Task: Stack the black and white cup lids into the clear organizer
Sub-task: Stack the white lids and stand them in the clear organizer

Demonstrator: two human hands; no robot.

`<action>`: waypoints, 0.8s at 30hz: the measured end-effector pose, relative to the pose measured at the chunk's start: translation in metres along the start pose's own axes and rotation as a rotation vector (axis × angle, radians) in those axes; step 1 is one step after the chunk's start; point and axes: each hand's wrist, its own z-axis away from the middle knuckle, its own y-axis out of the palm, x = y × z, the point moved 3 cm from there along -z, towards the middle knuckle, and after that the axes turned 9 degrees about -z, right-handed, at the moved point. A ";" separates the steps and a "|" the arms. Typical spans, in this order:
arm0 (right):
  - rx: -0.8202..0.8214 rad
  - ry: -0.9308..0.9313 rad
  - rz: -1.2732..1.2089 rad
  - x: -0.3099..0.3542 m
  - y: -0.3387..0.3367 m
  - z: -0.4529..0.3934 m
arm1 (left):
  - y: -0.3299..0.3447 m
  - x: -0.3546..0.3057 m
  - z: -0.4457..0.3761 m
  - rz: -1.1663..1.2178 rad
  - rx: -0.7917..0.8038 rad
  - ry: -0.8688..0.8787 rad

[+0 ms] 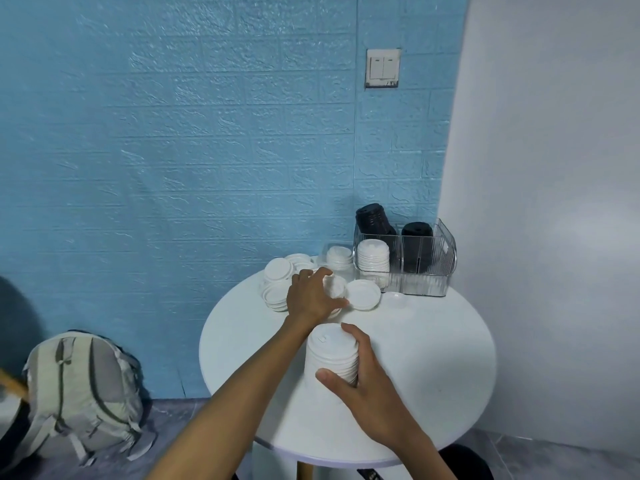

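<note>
Right hand (pixel 372 393) grips an upright stack of white lids (pixel 331 353).
Left hand (pixel 311 294) pinches loose white lids (pixel 335 287) at 12 o'clock; no legible writing.

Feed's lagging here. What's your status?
Right hand grips white lid stack. Left hand grasps loose white lids. Organizer partly filled, unobstructed.

Round white table (pixel 433 358) carries clear organizer (pixel 405 268) at far edge, loose white lids (pixel 363 294) and short lid stacks (pixel 277 289) beside it, tall white lid stack (pixel 331 351) nearer.
</note>
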 end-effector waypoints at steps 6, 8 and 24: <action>-0.002 -0.012 -0.014 0.001 0.000 0.001 | 0.000 0.005 0.000 0.097 0.010 -0.029; -0.005 -0.014 -0.015 0.002 0.000 0.001 | -0.003 0.005 0.000 0.162 0.007 -0.006; -0.008 -0.011 -0.017 0.002 -0.001 0.001 | -0.070 0.006 0.083 1.330 0.201 -0.178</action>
